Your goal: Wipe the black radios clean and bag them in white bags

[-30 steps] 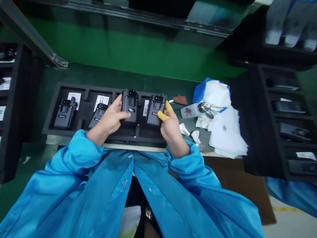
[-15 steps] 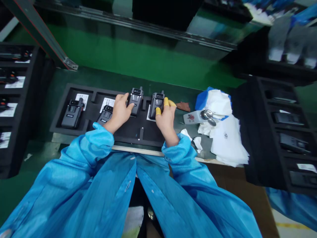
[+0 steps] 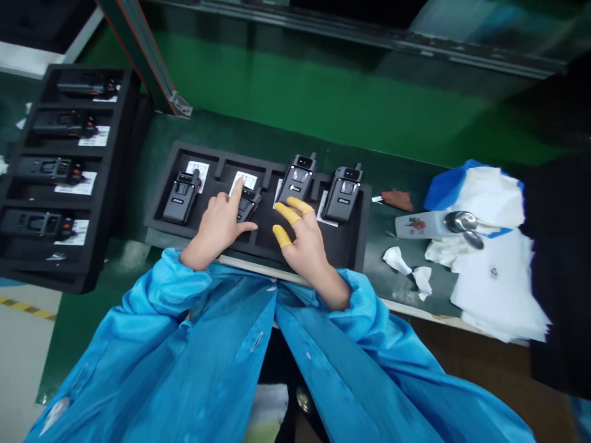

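Observation:
A black foam tray [image 3: 355,237] lies on the green bench and holds several small black radios, each beside a white label. My left hand [image 3: 220,223] rests on the tray with its forefinger stretched toward the label of the second radio [image 3: 248,203] and its other fingers loosely spread. My right hand [image 3: 300,240], with yellow finger cots, lies open on the tray's front part, just below the third radio [image 3: 298,175]. The leftmost radio [image 3: 180,197] and the rightmost radio [image 3: 343,194] sit untouched in their slots. Neither hand holds anything.
A second black tray [image 3: 28,258] with several devices stands at the left. Right of the main tray lie paper scraps [image 3: 410,267], white sheets [image 3: 498,283], a small white bottle [image 3: 418,225] and a brown scrap [image 3: 398,200]. A dark object [image 3: 561,277] fills the right edge.
Both hands have let go of the third and fourth radios, which now sit in the tray. The hands moved left, toward the second radio. The view swung left.

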### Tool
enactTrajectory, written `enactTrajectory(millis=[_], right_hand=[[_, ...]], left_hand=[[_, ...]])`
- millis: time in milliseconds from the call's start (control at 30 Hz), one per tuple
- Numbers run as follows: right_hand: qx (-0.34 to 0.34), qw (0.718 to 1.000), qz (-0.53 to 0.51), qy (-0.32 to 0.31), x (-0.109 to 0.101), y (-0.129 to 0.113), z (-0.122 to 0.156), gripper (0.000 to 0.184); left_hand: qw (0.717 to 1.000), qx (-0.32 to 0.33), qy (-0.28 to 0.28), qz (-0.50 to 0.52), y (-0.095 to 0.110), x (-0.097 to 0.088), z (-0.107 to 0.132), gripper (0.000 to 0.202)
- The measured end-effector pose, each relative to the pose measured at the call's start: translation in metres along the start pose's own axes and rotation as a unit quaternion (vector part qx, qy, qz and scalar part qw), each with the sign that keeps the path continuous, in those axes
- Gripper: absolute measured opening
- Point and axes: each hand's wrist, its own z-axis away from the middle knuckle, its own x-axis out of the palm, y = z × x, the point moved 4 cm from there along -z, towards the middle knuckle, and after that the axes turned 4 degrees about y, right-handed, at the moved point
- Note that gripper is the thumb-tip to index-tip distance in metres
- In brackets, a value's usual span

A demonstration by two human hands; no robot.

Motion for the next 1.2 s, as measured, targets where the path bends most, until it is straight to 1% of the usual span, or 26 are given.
enactTrajectory(millis=[67, 133, 200, 233, 300, 367, 400, 433, 467, 500, 533, 567, 633, 667, 700, 733, 767, 800, 867, 900, 967, 1000, 1033, 1133, 1200], right_hand=[[-0.002, 1.0, -0.016, -0.015, 0.01, -0.002, -0.001, 0.038], [0.015, 0.999, -0.039, -0.03, 0.02, -0.001, 0.0, 0.039], [0.063, 0.994, -0.081, -0.044, 0.03, 0.002, 0.002, 0.046], [0.097, 0.987, -0.116, -0.051, 0.035, 0.004, 0.003, 0.053], [0.163, 0.96, -0.217, -0.074, 0.048, 0.003, 0.003, 0.073], [0.202, 0.918, -0.324, -0.112, 0.06, -0.004, 0.001, 0.087], [0.21, 0.897, -0.368, -0.129, 0.065, -0.009, -0.001, 0.089], [0.214, 0.878, -0.404, -0.141, 0.069, -0.014, -0.003, 0.089], [0.219, 0.861, -0.434, -0.148, 0.073, -0.018, -0.004, 0.086], [0.227, 0.844, -0.461, -0.151, 0.076, -0.021, -0.005, 0.085], [0.238, 0.829, -0.483, -0.152, 0.079, -0.023, -0.005, 0.084], [0.25, 0.815, -0.5, -0.151, 0.082, -0.024, -0.005, 0.084], [0.272, 0.799, -0.516, -0.146, 0.086, -0.024, -0.003, 0.086], [0.278, 0.797, -0.518, -0.14, 0.088, -0.023, -0.003, 0.087], [0.281, 0.797, -0.518, -0.132, 0.089, -0.021, -0.002, 0.088], [0.283, 0.798, -0.517, -0.125, 0.09, -0.02, -0.002, 0.089], [0.282, 0.8, -0.517, -0.118, 0.09, -0.019, -0.002, 0.089], [0.28, 0.802, -0.515, -0.113, 0.091, -0.019, -0.002, 0.09], [0.275, 0.809, -0.508, -0.109, 0.091, -0.018, -0.002, 0.093], [0.273, 0.813, -0.503, -0.108, 0.092, -0.017, -0.002, 0.095], [0.271, 0.82, -0.492, -0.109, 0.092, -0.017, -0.002, 0.101], [0.27, 0.823, -0.488, -0.11, 0.092, -0.017, -0.001, 0.103], [0.268, 0.825, -0.485, -0.11, 0.091, -0.017, -0.001, 0.105], [0.266, 0.826, -0.484, -0.111, 0.091, -0.017, 0.0, 0.108], [0.267, 0.827, -0.482, -0.11, 0.091, -0.017, 0.001, 0.107]], left_hand=[[1.0, -0.003, -0.009, 0.02, -0.002, -0.003, -0.003, 0.098], [0.997, -0.02, -0.005, 0.069, -0.006, -0.008, -0.006, 0.09], [0.985, -0.069, 0.005, 0.156, -0.013, -0.012, -0.007, 0.087], [0.972, -0.101, 0.012, 0.214, -0.017, -0.013, -0.007, 0.086], [0.926, -0.155, 0.013, 0.343, -0.021, -0.013, -0.005, 0.083], [0.877, -0.179, -0.002, 0.447, -0.02, -0.012, -0.001, 0.083], [0.859, -0.178, -0.012, 0.479, -0.018, -0.012, 0.002, 0.083], [0.85, -0.172, -0.021, 0.497, -0.016, -0.013, 0.004, 0.083], [0.849, -0.162, -0.026, 0.503, -0.015, -0.014, 0.007, 0.082], [0.854, -0.15, -0.026, 0.497, -0.015, -0.017, 0.009, 0.079], [0.866, -0.135, -0.019, 0.482, -0.017, -0.021, 0.01, 0.073], [0.884, -0.117, 0.0, 0.453, -0.021, -0.026, 0.011, 0.067], [0.929, -0.08, 0.071, 0.354, -0.035, -0.039, 0.011, 0.057], [0.949, -0.067, 0.114, 0.287, -0.045, -0.046, 0.011, 0.054], [0.962, -0.061, 0.153, 0.216, -0.056, -0.051, 0.011, 0.055], [0.97, -0.063, 0.18, 0.15, -0.068, -0.055, 0.011, 0.059], [0.974, -0.069, 0.192, 0.095, -0.079, -0.056, 0.011, 0.066], [0.977, -0.077, 0.193, 0.054, -0.088, -0.056, 0.01, 0.073], [0.98, -0.081, 0.181, 0.008, -0.101, -0.052, 0.011, 0.084], [0.981, -0.076, 0.176, -0.003, -0.102, -0.051, 0.011, 0.087], [0.984, -0.07, 0.163, -0.024, -0.097, -0.05, 0.013, 0.088], [0.985, -0.074, 0.149, -0.041, -0.092, -0.05, 0.013, 0.087], [0.987, -0.084, 0.124, -0.064, -0.087, -0.051, 0.014, 0.086], [0.982, -0.129, 0.024, -0.135, -0.072, -0.054, 0.014, 0.085], [0.976, -0.149, -0.021, -0.157, -0.067, -0.058, 0.01, 0.088]])
